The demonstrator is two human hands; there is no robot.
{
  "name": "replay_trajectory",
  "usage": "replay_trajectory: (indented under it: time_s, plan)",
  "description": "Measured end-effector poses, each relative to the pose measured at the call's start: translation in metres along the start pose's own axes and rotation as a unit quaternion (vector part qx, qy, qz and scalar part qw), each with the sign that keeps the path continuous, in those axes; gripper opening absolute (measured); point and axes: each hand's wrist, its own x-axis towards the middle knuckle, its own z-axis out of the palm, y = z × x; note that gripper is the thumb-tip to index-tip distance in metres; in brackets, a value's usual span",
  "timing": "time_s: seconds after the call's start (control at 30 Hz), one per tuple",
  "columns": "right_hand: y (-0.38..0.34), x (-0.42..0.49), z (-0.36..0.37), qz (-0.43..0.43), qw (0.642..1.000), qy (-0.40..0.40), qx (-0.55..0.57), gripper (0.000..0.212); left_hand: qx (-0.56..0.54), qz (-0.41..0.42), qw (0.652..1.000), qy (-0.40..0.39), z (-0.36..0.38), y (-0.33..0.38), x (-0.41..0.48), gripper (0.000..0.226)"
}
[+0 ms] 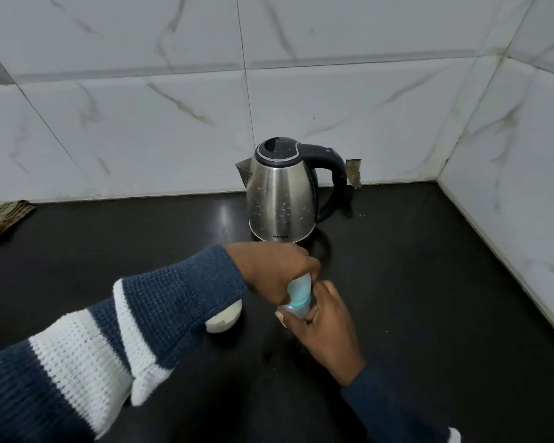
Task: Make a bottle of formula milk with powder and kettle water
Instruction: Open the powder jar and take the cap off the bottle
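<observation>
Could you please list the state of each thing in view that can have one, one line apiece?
Kettle: upright on the counter, lid closed, untouched.
Bottle: held between both hands, cap end under the left one.
Left hand: gripping the bottle's top.
Right hand: gripping the bottle's lower part.
White container: on the counter, partly hidden by the sleeve.

Left forearm in navy-and-white striped knit sleeve (109,340) reaching in from lower left, crossing toward baby bottle (298,297). Left hand (272,270) sitting over bottle's top, fingers curling down around cap end, knuckles facing up. Right forearm in dark navy sleeve (394,410) coming up from bottom right of bottle. Right hand (327,318) lying below and right of bottle, fingers wrapping lower body, thumb pressing along near side. Both hands touching at bottle, wrists angling inward.
</observation>
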Motion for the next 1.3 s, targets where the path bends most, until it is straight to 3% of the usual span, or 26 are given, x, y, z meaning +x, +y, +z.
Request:
replay_trajectory:
  time_s: [0.17,0.33,0.43,0.6,0.7,0.8,1.0,1.2,1.3]
  plan:
    - [0.0,0.001,0.0,0.005,1.0,0.015,0.01,0.046,-0.122,-0.012,0.988,0.092,-0.003,-0.013,-0.01,0.041]
    - [-0.002,-0.007,-0.004,0.004,0.999,-0.03,0.022,0.076,-0.285,-0.067,0.932,0.213,0.003,-0.027,-0.027,0.042]
    - [-0.011,-0.01,-0.02,0.001,1.0,0.001,0.031,0.093,-0.412,-0.087,0.859,0.291,0.013,-0.03,-0.033,0.042]
    - [-0.039,-0.003,-0.054,-0.042,0.992,0.051,0.106,0.08,-0.636,-0.046,0.679,0.365,0.029,-0.011,-0.027,0.048]
    - [-0.055,0.001,-0.067,-0.075,0.986,0.045,0.145,0.069,-0.677,-0.013,0.639,0.367,0.034,0.011,-0.02,0.042]
    - [-0.06,0.002,-0.075,-0.08,0.981,0.057,0.165,0.068,-0.671,-0.005,0.642,0.372,0.037,0.029,-0.014,0.039]
    - [-0.049,-0.003,-0.078,-0.078,0.976,0.079,0.189,0.053,-0.606,-0.005,0.715,0.349,0.038,0.036,-0.013,0.036]
    - [-0.033,-0.006,-0.073,-0.068,0.98,0.11,0.15,0.051,-0.501,-0.056,0.797,0.333,0.059,0.025,-0.009,0.079]
    - [-0.01,-0.014,-0.062,-0.03,0.99,0.05,0.127,0.05,-0.414,-0.1,0.849,0.312,0.073,0.01,-0.014,0.082]
